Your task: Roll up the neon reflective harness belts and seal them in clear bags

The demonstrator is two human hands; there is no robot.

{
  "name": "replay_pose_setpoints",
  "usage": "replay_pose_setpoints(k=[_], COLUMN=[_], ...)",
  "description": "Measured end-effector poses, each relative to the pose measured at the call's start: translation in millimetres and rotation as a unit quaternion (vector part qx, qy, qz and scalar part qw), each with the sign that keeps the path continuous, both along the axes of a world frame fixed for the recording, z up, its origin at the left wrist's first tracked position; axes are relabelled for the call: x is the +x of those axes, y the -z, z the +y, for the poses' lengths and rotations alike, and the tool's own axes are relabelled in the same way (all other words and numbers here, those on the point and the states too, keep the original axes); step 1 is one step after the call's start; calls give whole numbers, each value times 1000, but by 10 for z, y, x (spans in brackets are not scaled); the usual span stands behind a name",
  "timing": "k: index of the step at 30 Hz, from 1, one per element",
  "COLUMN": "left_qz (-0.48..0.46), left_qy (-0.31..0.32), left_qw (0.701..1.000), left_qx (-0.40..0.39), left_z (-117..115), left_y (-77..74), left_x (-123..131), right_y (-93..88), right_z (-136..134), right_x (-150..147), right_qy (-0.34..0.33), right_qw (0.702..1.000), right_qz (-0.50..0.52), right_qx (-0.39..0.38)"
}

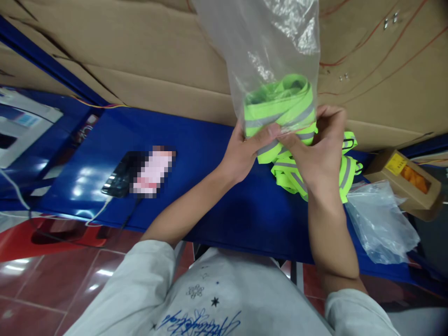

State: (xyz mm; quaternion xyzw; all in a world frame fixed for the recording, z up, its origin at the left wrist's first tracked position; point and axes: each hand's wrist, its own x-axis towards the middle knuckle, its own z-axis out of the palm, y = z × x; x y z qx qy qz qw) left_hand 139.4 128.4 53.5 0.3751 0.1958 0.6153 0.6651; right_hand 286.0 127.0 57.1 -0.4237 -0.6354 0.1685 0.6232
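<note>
A rolled neon-yellow reflective strap [280, 105] with grey stripes sits mostly inside a clear plastic bag [273, 46], whose open edge faces me. My left hand [241, 151] is closed on the bag's lower left edge, its thumb pressed across the strap roll. On the right side, my right hand [317, 151] pinches the bag's edge and the strap, with some fingers hidden behind. Part of the roll sticks out below the bag's edge. More neon reflective straps [290, 175] lie in a loose pile on the table beneath and behind my right hand.
A blue table [210, 205] runs across, backed by a cardboard panel [147, 56] with red wires at right. Two phones, one black [122, 175], lie left with cables. Clear plastic bags [381, 224] and a cardboard box [406, 179] are at right. A red stool [45, 238] stands lower left.
</note>
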Motion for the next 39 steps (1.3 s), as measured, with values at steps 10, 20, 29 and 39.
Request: replay_pose_setpoints(k=[10,20,29,39], left_qz=[-34,66,81,43], left_qy=[-18,34,-11,70], left_qw=[999,997,993,996], left_qx=[6,13,86,40], left_z=[121,132,-13,-138], left_y=[-72,-97,-275,-225], left_x=[-129,-271,-196,-2], right_y=[-94,-186,-153,-178], right_z=[-237,-212,-209,-112], right_x=[-315,-94,-136,-258], right_qy=[-41,-19,44,45], right_qw=[998,996,981,983], right_qz=[33,-79,-160,156], right_qx=[-33,49,99,87])
